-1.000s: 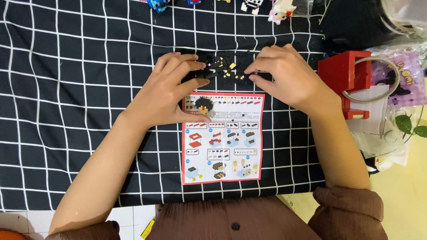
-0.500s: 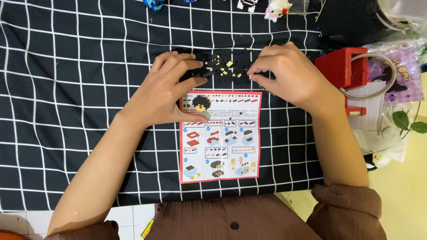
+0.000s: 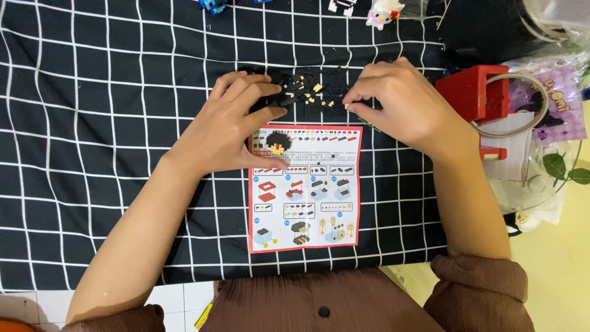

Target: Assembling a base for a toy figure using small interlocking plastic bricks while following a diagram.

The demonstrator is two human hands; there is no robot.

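Building bricks (image 3: pixel 310 93): a loose scatter of very small black and pale yellow pieces, lying on the black cloth with white grid lines (image 3: pixel 92 123) that covers the desk, just above the top edge of the instruction sheet and between the two hands.

Right hand (image 3: pixel 399 104): palm down at the right end of the scatter, thumb and forefinger pinched together at the edge of the pieces; whether a brick sits between the fingertips is too small to tell.

Left hand (image 3: pixel 236 126): palm down at the left end of the scatter, fingers curled and reaching into the pieces, thumb pressed on the top left corner of the sheet. Whether it grips anything cannot be told.

Instruction sheet (image 3: pixel 304 187): red-bordered leaflet, flat on the cloth just below the bricks, printed with small step diagrams and a picture of a finished figure with black hair near the thumb.

Red box (image 3: pixel 470 92): open plastic container to the right of the right hand, at the cloth's edge.

Clear plastic packaging (image 3: pixel 522 154): crumpled beside and below the red box, with a purple printed packet (image 3: pixel 556 101) next to it.

Small built figures (image 3: pixel 384 11): several at the far edge of the cloth, well apart from the hands, partly cut off by the frame.

Brown sleeves (image 3: pixel 479 295): rolled up on both forearms, near the lower edge.
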